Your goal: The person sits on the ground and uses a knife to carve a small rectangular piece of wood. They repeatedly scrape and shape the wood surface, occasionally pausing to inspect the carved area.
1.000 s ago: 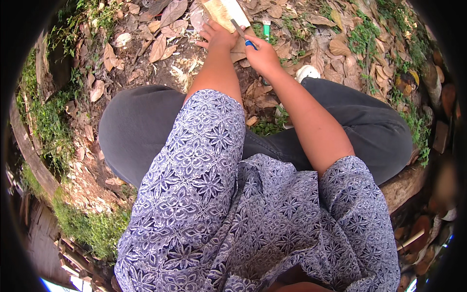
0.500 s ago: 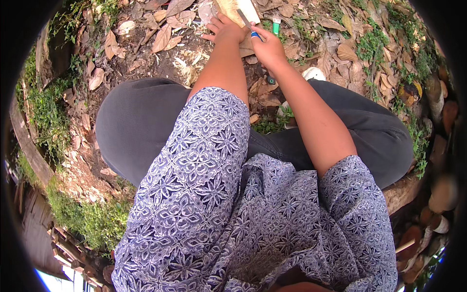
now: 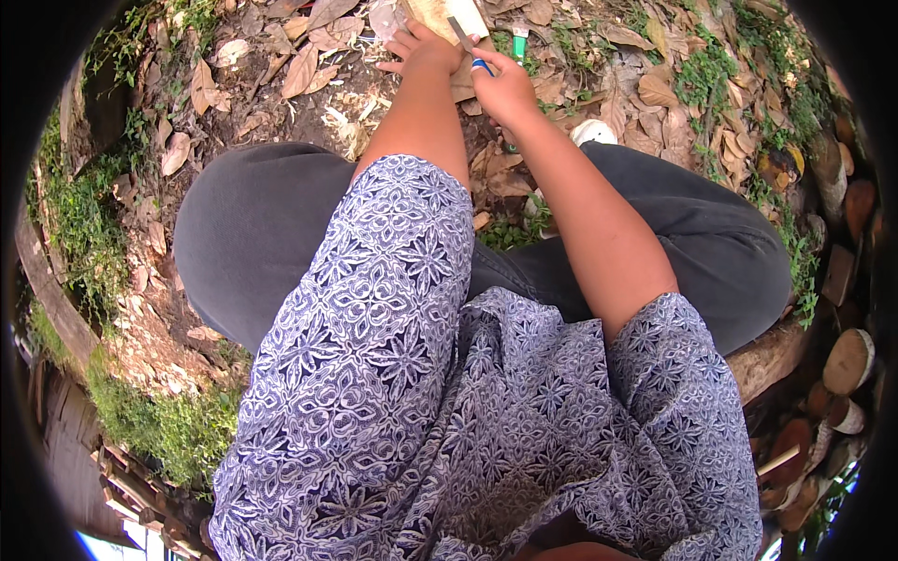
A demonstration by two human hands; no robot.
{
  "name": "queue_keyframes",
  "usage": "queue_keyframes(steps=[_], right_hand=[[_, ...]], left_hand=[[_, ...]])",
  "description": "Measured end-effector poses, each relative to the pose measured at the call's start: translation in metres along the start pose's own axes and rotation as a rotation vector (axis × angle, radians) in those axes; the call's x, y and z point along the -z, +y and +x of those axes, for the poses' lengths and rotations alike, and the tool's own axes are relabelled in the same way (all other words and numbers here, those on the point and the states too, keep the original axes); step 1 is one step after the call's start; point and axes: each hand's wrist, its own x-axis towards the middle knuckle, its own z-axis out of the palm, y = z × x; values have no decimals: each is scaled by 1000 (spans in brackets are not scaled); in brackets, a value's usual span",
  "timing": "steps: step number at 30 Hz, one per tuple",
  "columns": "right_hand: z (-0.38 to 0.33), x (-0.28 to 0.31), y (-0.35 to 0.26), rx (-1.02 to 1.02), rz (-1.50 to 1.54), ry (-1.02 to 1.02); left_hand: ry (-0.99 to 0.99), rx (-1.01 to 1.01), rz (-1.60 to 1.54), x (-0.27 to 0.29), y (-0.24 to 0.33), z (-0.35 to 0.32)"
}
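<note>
A pale wooden block [image 3: 432, 13] lies on the ground at the top of the view, its far end cut off by the frame. Against its near edge rests my left hand [image 3: 426, 51], fingers spread apart. My right hand [image 3: 502, 89] is wrapped round the blue handle of a chisel [image 3: 459, 34]. The chisel's flat grey blade points up and left, over the wood's right side. Most of the handle is hidden by my fingers. Just right of the blade lies a green and white tube [image 3: 519, 42].
Dry brown leaves [image 3: 301, 70] and pale wood shavings [image 3: 348, 129] litter the soil around the block. A white rounded object [image 3: 594, 133] sits beside my right knee. Green plants [image 3: 706, 79] grow at the right, and cut logs [image 3: 848, 362] are stacked at the lower right.
The view has shifted slightly, so everything sits a little higher and further left. Both hands keep nearly the same places on the wood and chisel.
</note>
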Motion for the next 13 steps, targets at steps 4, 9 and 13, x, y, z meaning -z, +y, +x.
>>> queue_keyframes(steps=[4,9,13], right_hand=[[13,-6,-3,104,-35,31],[13,5,6,71,28,-15],[1,7,6,22,4,1]], left_hand=[[-6,31,30,0,0,7],[-38,22,82,-1,1,2],[4,34,33,0,4,4]])
